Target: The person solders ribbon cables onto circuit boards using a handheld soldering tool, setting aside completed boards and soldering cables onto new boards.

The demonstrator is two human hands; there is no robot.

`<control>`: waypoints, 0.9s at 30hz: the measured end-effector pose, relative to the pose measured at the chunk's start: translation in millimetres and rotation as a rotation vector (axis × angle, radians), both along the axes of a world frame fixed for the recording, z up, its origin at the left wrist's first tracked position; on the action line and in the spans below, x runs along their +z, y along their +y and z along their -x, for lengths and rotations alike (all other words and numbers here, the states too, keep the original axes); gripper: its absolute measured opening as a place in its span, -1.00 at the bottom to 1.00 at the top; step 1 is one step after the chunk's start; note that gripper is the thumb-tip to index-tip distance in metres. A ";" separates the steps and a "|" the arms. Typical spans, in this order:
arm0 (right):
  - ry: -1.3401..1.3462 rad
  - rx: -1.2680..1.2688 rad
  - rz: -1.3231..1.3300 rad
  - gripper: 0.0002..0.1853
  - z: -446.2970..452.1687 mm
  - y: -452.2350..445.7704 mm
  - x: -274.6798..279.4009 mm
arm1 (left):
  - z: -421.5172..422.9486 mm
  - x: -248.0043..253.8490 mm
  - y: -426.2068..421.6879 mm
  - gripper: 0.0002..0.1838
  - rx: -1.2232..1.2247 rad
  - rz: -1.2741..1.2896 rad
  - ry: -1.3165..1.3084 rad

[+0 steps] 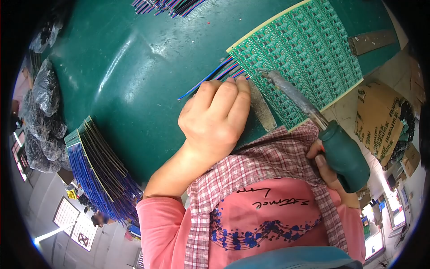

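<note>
My left hand [217,114] is closed, knuckles up, over several thin blue, red and black wires [210,77] by the left edge of a green circuit board panel [300,58]. Its fingertips are hidden beneath the hand. My right hand [324,163] is wrapped around the green handle of a soldering iron [345,157], and the handle covers part of the fingers. The iron's tip lies over the panel's left edge, close to the wires; whether it touches is unclear. A flat worn metal bar [262,106] sits between my left hand and the panel.
More loose wires [168,5] lie at the far edge of the green table [121,58]. Boards with long blue wires [103,166] hang over the left edge. Another metal bar [371,41] rests at right. Black plastic bags [45,116] are at left, a cardboard box [380,121] at right.
</note>
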State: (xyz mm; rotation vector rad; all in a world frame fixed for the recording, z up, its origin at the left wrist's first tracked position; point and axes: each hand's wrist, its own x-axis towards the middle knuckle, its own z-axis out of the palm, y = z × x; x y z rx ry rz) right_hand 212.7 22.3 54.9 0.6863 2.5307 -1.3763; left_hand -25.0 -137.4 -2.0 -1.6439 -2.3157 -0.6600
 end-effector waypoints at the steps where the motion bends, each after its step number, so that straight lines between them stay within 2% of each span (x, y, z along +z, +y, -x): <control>1: -0.002 0.004 -0.015 -0.75 -1.7 -0.1 -1.5 | 0.1 -0.6 0.0 -0.73 -0.001 -0.004 0.007; 7: 0.042 -0.068 -0.042 -0.79 -19.9 -7.1 -21.9 | -1.2 2.7 0.4 -0.72 0.009 0.026 0.004; 10: 0.078 -0.099 0.027 -0.79 -15.5 -3.3 -25.6 | -2.8 4.5 -1.0 -0.69 0.019 0.091 0.012; 13: 0.106 -0.114 0.051 -0.82 -17.0 -0.7 -30.7 | 5.5 19.1 -1.6 -0.67 -0.016 0.194 -0.054; 15: 0.075 -0.176 0.118 -0.85 -18.9 -0.6 -32.4 | 25.2 45.0 5.5 -0.69 0.046 0.197 -0.097; 16: 0.035 -0.234 0.201 -0.86 -17.7 -2.5 -30.3 | 41.9 50.4 15.3 -0.72 0.047 0.144 -0.033; 18: 0.026 -0.303 0.309 -0.89 -11.6 -3.1 -25.2 | 74.1 36.2 46.8 -0.85 0.052 -0.014 -0.002; 20: 0.080 -0.367 0.361 -0.91 -7.3 -3.6 -20.2 | 97.0 15.9 80.9 -0.89 0.104 -0.056 0.118; 21: 0.103 -0.410 0.389 -0.92 -7.7 -4.7 -18.9 | 106.0 11.8 89.7 -0.90 0.074 0.057 0.202; 23: 0.110 -0.460 0.418 -0.92 -13.0 -8.0 -17.7 | 107.1 12.0 97.8 -0.92 0.117 -0.004 0.189; 24: 0.107 -0.451 0.413 -0.92 -14.6 -8.0 -17.2 | 109.8 9.8 96.9 -0.92 0.112 -0.029 0.051; 26: 0.075 -0.273 0.328 -0.90 -15.3 1.7 -15.2 | 115.0 8.8 90.6 -0.92 0.113 -0.074 -0.221; 27: 0.073 -0.310 0.366 -0.89 -13.4 3.1 -12.4 | 114.5 10.2 88.9 -0.93 0.136 -0.054 -0.301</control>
